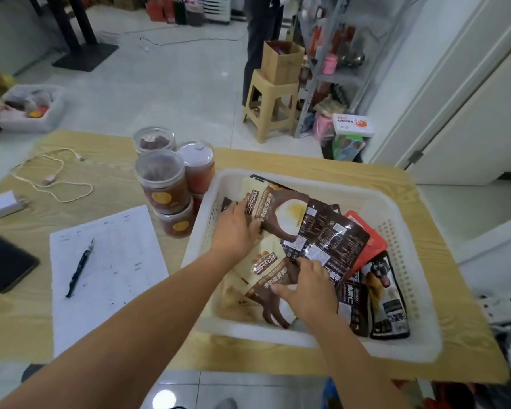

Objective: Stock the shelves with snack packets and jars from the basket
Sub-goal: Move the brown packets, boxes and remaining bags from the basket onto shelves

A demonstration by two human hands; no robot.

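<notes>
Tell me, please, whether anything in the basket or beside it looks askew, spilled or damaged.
Nothing looks spilled or damaged. The packets lie jumbled in the basket, overlapping at odd angles. The jars stand stacked outside it, on the table by its left wall.

Glossy packets (pixel 325 240), perforated plastic basket (pixel 401 231)

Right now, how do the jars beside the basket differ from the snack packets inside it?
The jars stand upright, stacked on the table left of the basket; the snack packets lie overlapping inside it. The jars are clear cylinders showing reddish-brown contents; the snack packets are printed pouches hiding theirs. The left hand and right hand are on snack packets; neither touches the jars. Brown labelling appears on both.
</notes>
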